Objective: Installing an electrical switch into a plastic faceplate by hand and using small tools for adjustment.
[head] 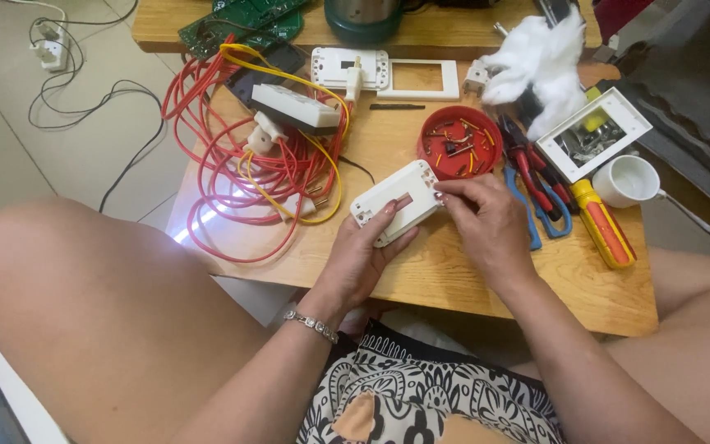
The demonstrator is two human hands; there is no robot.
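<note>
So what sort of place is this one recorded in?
Probably a home workspace for small electrical repair, not a factory: a low wooden table on a tiled floor, red and yellow wire coils, pliers, and a white switch housing in the left hand and right hand.

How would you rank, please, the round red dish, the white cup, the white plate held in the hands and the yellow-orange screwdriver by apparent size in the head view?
1. White rectangular plastic plate, in both hands and nearer the camera, so unsure against the next.
2. Round red dish of wire scraps.
3. Yellow-orange screwdriver: long but slim.
4. White cup.
</note>
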